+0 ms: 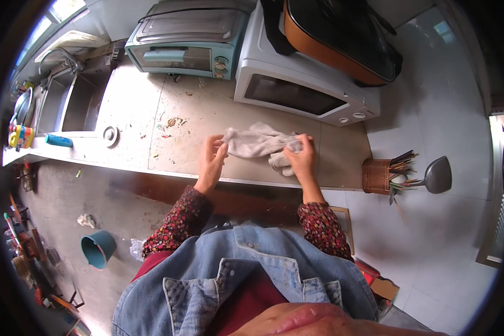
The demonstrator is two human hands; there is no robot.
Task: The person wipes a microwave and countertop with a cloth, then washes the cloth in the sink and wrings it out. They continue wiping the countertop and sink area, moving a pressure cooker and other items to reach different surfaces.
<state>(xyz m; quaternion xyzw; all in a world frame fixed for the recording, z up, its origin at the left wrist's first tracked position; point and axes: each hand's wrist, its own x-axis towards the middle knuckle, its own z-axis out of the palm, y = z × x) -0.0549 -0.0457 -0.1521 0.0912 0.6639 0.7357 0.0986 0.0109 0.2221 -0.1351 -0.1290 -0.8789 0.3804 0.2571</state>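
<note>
A crumpled pale grey cloth (pixel 252 142) lies stretched sideways over the countertop, between my two hands. My left hand (pixel 211 162) has its thumb and fingers closed at the cloth's left end. At the other end, my right hand (pixel 302 161) grips a bunched part of it, and a fold of the cloth hangs down next to my fingers toward the counter's front edge. Scraps of food litter (pixel 171 122) are scattered on the countertop (pixel 199 106) left of my left hand.
Behind the cloth stand a white microwave (pixel 297 92) with an orange-sided electric pan (pixel 341 39) on top and a light-blue toaster oven (pixel 187 56). A sink (pixel 67 103) is at the left. A utensil holder (pixel 377 175) is at the right. A teal bucket (pixel 99 249) is on the floor.
</note>
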